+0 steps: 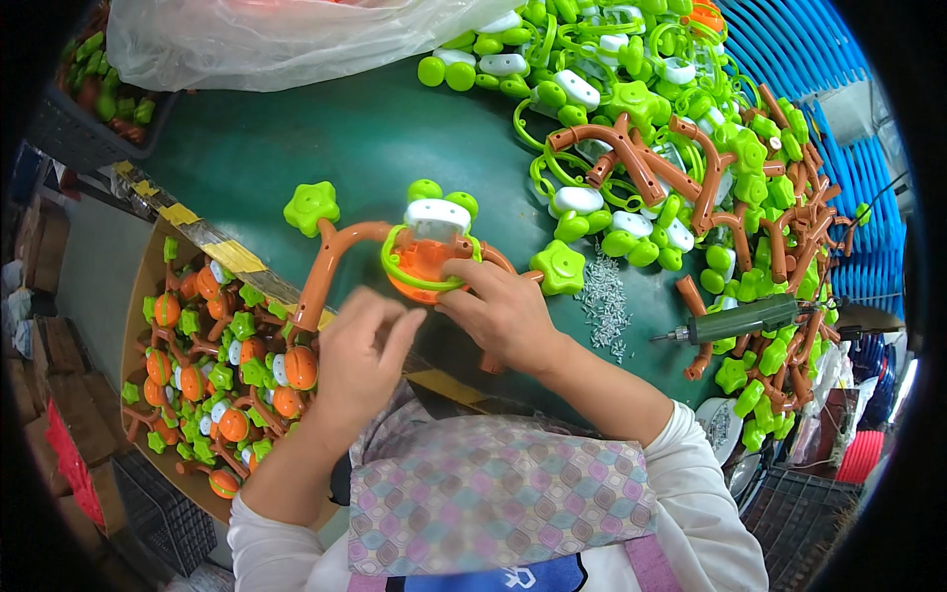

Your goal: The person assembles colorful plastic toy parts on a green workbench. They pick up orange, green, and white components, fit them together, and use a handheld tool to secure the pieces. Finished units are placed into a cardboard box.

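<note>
A plastic toy piece lies in front of me on the green table. Its middle is an orange cup in a light green ring, topped by a white-and-green part. Brown branch-shaped tubes reach out to both sides, with green star-shaped knobs at their ends. My right hand grips the ring's right edge, thumb and fingers closed on it. Just below and left of the cup is my left hand, its fingers curled together and a little blurred; whatever they may hold is hidden.
A green electric screwdriver lies at the right beside a pile of small screws. Loose green, white and brown parts heap up at the back right. A cardboard box of similar orange toys stands lower left; a clear plastic bag lies behind.
</note>
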A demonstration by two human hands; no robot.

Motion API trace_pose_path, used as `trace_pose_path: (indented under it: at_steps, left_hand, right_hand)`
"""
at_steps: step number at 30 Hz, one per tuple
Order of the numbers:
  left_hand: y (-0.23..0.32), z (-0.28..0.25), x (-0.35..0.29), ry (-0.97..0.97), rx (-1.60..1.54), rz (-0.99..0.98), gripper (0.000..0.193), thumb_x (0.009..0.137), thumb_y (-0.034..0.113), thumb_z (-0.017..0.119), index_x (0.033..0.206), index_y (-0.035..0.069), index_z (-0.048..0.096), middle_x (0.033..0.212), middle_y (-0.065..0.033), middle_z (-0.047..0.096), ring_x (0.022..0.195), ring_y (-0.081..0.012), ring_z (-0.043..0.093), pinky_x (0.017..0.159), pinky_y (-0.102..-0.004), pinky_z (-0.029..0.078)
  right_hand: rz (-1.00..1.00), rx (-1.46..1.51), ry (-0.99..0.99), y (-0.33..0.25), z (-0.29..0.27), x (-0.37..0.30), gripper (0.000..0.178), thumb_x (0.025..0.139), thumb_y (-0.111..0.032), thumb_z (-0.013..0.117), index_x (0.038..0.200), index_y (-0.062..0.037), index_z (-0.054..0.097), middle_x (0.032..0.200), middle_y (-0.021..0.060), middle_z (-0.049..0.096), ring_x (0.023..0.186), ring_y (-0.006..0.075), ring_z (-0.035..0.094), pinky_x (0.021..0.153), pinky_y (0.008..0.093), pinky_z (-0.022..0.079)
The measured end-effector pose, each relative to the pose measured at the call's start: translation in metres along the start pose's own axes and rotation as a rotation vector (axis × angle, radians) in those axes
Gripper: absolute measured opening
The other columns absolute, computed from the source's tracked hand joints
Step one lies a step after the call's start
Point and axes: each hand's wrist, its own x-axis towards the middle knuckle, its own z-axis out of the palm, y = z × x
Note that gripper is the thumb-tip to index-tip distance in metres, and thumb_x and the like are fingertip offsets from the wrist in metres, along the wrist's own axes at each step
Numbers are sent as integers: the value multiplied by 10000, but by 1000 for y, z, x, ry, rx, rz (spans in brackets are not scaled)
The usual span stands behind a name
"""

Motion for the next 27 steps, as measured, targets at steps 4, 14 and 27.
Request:
trace_pose_path:
  at_steps: [4,14,27]
  left_hand:
    - [-6,15,-6,-215,-1002,-644,400,1031,302,522,1296,4,488,1172,-146,622,873,-234,681,787,-365,574]
    - [-12,39,12,74,-1201,-434,499,992,99,390,1467,79,239,1422,-160,437,1210,-294,566,972,-496,528]
    - [-31,23,27,90,-1277,-465,447,1020,211,460,1437,92,351,1368,-134,534,1217,-314,590,918,-505,564]
  right_hand:
    - [-51,-62,3,-3,1,-8,158,771,-130,626,909,-54,626,1167,123,586,872,252,640,705,360,545]
    - [-148,-38,386,5,-35,30,352,742,-104,743,1076,-26,665,1040,122,699,870,277,665,734,374,534]
    - [-342,-79,-389,11,-1,157,218,919,-307,596,870,-107,670,795,74,703,832,263,670,805,387,432]
